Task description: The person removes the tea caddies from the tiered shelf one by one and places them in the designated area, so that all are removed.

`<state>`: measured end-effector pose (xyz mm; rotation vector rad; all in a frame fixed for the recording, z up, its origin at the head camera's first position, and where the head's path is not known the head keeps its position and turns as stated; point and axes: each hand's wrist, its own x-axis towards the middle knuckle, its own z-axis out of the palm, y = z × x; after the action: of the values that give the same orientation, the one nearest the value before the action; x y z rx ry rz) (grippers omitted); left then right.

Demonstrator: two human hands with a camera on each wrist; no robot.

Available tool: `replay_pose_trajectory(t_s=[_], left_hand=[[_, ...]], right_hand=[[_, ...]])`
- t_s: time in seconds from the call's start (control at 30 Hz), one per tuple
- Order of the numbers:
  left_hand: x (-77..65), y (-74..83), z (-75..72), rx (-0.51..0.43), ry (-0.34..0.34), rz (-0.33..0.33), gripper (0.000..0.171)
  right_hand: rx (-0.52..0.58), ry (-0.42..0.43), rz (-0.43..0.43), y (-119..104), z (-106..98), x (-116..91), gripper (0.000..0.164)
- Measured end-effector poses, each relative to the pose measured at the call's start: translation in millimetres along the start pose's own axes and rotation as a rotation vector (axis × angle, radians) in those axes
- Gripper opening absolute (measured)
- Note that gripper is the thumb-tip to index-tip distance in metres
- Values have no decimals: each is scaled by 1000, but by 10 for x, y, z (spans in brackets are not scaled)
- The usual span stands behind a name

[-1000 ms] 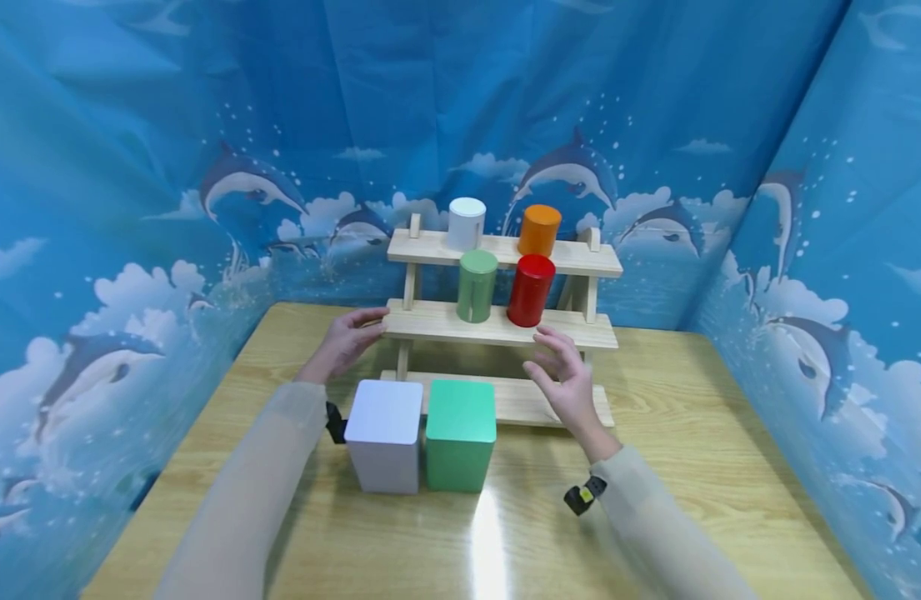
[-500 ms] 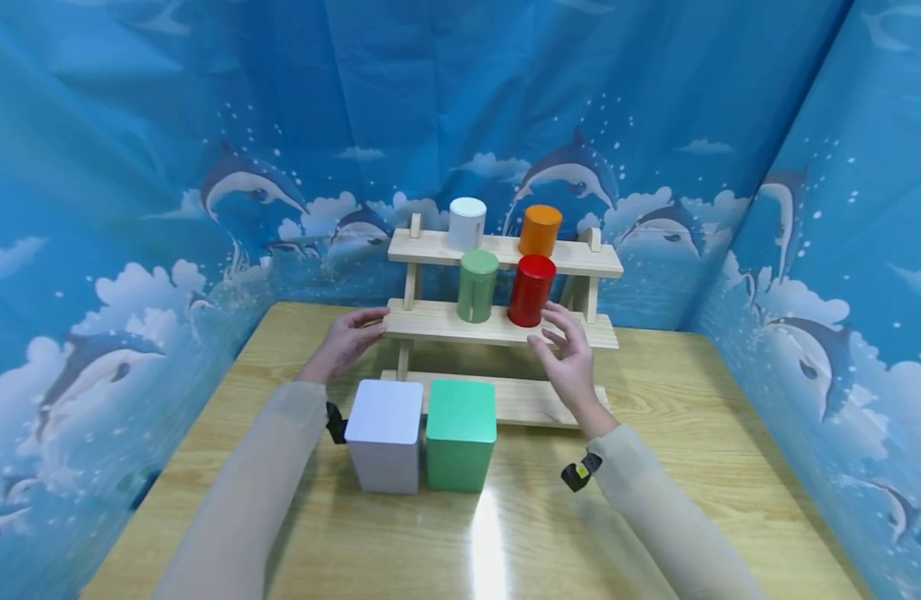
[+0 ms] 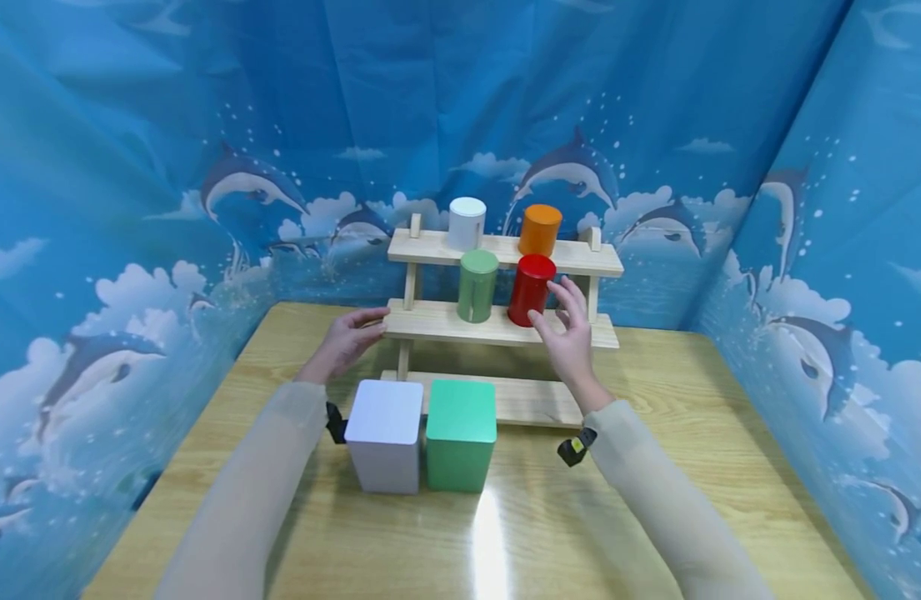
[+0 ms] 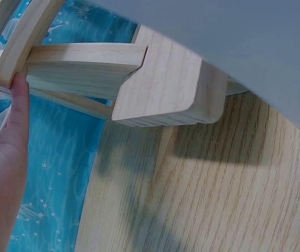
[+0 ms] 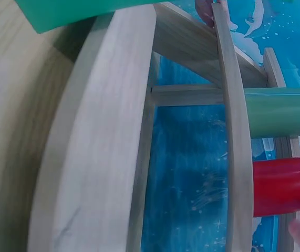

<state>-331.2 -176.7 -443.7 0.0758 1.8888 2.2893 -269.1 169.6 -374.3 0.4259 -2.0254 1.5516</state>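
Note:
The left hand (image 3: 347, 340) pinches the left end of the middle board of a wooden three-tier display stand (image 3: 460, 327). In the left wrist view the left hand's thumb and fingers (image 4: 18, 110) meet at the board's end. A red cylindrical canister (image 3: 530, 292) stands upright on that board. Beside its lower right side is the right hand (image 3: 571, 333), thumb and fingers spread apart around it. In the right wrist view a blurred fingertip (image 5: 299, 233) shows near the red canister, with a small gap. A green cylindrical canister (image 3: 477, 287) stands left of the red one.
A white canister (image 3: 466, 225) and an orange canister (image 3: 539, 231) stand on the top board. In front of the stand are a pale lavender box (image 3: 385, 437) and a green box (image 3: 461, 437) on the wooden table (image 3: 550, 542). Dolphin-printed blue curtains (image 3: 460, 100) surround the table.
The right hand has moved up and forward, from below the middle board's front edge to beside the red canister. The left hand stays at the board's end. The canisters and boxes have not moved.

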Motion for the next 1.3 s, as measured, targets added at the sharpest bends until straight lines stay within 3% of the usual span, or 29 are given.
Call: replay_pose_trajectory(t_s=[0.23, 0.67, 1.07, 1.3], left_hand=[[-9, 10, 5, 13, -7, -4, 45], [-3, 10, 6, -14, 6, 2, 44], [2, -4, -9, -15, -17, 6, 46], [14, -15, -12, -11, -18, 7, 47]], right_hand=[[-27, 76, 36, 295, 38, 175, 46], [-47, 91, 29, 411, 144, 280, 44], [25, 138, 12, 398, 233, 286, 39], [71, 192, -15, 111, 245, 203, 31]])
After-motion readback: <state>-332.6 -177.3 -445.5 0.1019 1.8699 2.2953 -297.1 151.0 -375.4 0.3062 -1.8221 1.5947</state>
